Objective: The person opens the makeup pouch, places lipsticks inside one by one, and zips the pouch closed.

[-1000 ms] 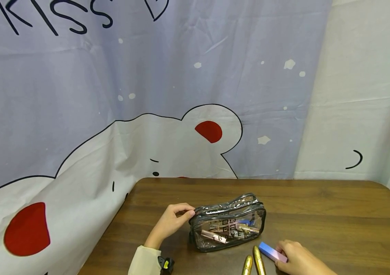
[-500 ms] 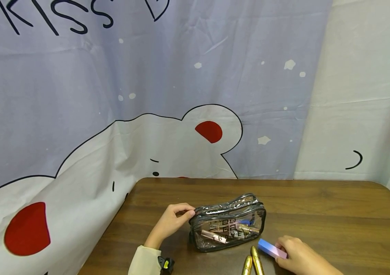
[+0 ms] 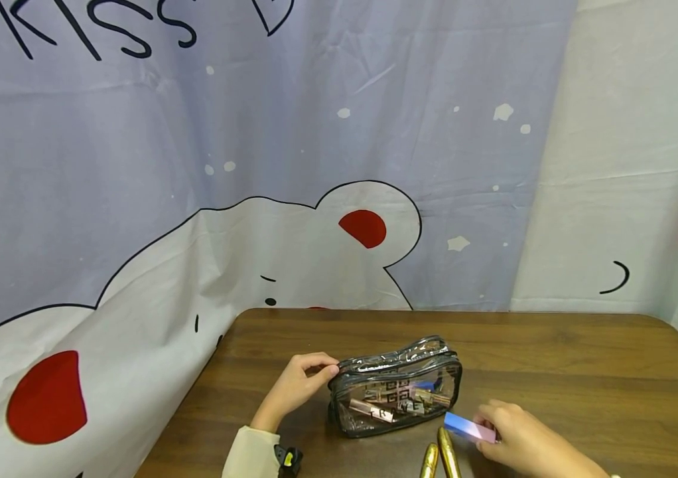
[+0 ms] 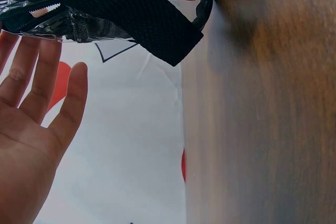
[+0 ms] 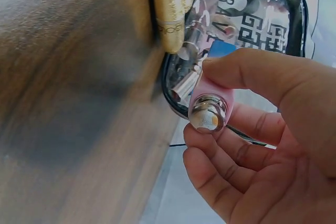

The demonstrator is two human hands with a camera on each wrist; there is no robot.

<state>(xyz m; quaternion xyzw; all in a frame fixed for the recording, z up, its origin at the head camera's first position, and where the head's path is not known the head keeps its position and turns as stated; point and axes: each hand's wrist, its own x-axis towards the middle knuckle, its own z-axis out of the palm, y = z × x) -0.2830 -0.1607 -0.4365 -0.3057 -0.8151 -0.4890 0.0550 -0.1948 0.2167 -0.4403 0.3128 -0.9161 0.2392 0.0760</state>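
Observation:
A clear zippered cosmetic pouch (image 3: 395,431) with black trim lies on the table, several small tubes visible through its wall. My left hand (image 3: 298,388) is at its left end, its fingertips touching the zipper edge. In the left wrist view those fingers (image 4: 29,74) are fairly straight and the thumb stands apart. My right hand (image 3: 521,435) pinches a blue-and-pink cosmetic tube (image 3: 469,427) between thumb and fingers, its blue end near the pouch's lower right corner. The tube's round silver end (image 5: 208,115) faces the right wrist camera.
Two gold tubes (image 3: 448,455) lie side by side in front of the pouch, left of my right hand. A black woven strap (image 4: 126,11) hangs from the pouch's left end. The wooden table (image 3: 584,372) reaches back to a printed curtain (image 3: 291,259).
My right hand has carried the blue-and-pink tube a little left and away from me, toward the pouch. The left hand and pouch have stayed in place.

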